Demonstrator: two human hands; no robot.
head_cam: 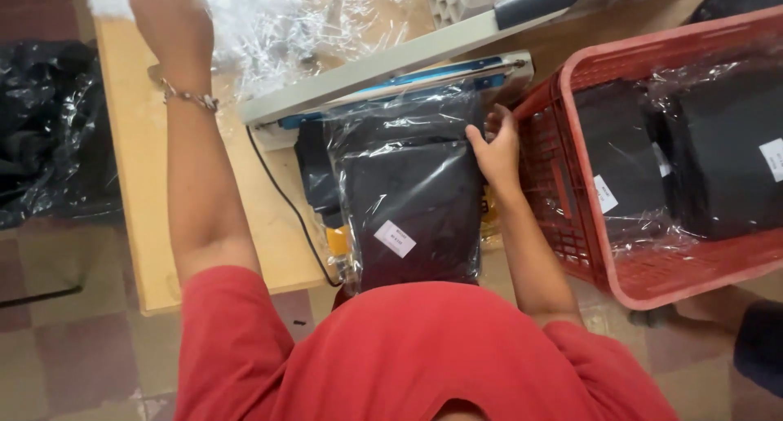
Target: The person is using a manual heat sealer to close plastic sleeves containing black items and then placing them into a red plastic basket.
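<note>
A wooden counter [139, 144] occupies the upper left and centre of the frame. A red plastic basket [571, 184] fills the right side of the frame and holds bagged black garments [718, 152], each in clear film with a white label. A heap of black plastic sheeting [45, 127] lies at the left edge, off the counter. A heat sealer [391, 70] with a long pale arm and a blue strip runs diagonally across the upper centre; its black cable [281, 201] trails down over the counter. A clear plastic bag containing a folded black garment [412, 201] lies at the centre of the frame, with its upper end at the sealer jaw and a white label [395, 238] near its lower end. Loose clear film [277, 29] lies piled behind the sealer in the upper centre. The right hand [496, 148] grips the right edge of the bag, just beside the basket wall, with fingers curled over the film. The left hand [167, 17] is raised at the upper left of the frame, above the counter; whether it is open or closed cannot be determined. A metal bracelet [189, 97] sits on the left wrist.
</note>
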